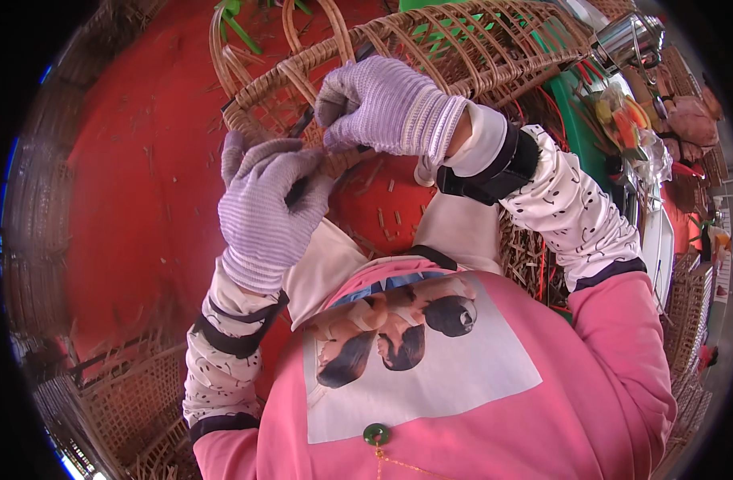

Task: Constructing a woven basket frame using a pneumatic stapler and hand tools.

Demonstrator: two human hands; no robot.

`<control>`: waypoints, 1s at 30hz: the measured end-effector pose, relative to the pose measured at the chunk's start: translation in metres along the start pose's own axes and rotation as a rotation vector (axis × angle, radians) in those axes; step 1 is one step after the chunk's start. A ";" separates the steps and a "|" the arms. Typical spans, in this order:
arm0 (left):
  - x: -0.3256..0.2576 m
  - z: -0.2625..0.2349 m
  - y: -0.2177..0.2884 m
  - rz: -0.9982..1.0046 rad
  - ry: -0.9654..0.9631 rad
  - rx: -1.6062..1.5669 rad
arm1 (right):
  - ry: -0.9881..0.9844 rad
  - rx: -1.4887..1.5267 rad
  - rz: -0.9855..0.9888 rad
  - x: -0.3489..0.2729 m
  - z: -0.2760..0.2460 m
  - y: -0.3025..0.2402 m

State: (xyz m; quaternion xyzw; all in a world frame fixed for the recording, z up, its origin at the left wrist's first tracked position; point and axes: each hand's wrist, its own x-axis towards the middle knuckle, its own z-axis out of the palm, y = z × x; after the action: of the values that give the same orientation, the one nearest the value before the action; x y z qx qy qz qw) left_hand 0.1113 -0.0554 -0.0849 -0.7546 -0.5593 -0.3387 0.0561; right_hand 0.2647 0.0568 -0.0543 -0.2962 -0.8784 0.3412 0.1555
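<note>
A brown rattan frame (414,48) with open woven ribs and curved loops stretches across the top of the view. Its near left end lies at my hands. My left hand (266,204), in a lilac-and-white striped knit glove, curls its fingers around the wrapped edge there. Beside it my right hand (378,104), gloved alike, is closed in a fist against the frame. A small dark piece (302,122) shows between the two hands; its kind is unclear. What sits inside the right fist is hidden by the fingers.
Cut rattan bits lie scattered on the red floor (134,184). At the right are a green surface (570,120), a shiny metal container (630,40) and plastic-wrapped items (622,120). Woven rattan pieces (134,392) stand at the lower left. Green strips (237,24) are at the top.
</note>
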 end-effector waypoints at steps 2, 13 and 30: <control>0.003 -0.002 0.009 0.014 0.028 -0.048 | 0.090 -0.060 -0.095 -0.007 0.000 -0.003; -0.016 -0.017 0.016 -0.039 -0.144 0.032 | 0.763 -0.435 0.664 -0.239 -0.120 0.146; -0.012 -0.022 0.007 -0.153 -0.142 0.026 | 0.576 -0.412 1.316 -0.434 -0.198 0.321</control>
State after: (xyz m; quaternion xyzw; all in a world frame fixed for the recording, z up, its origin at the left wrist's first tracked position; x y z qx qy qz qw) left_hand 0.1064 -0.0780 -0.0729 -0.7312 -0.6220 -0.2802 0.0000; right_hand 0.8289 0.0755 -0.1645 -0.8616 -0.4902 0.1011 0.0845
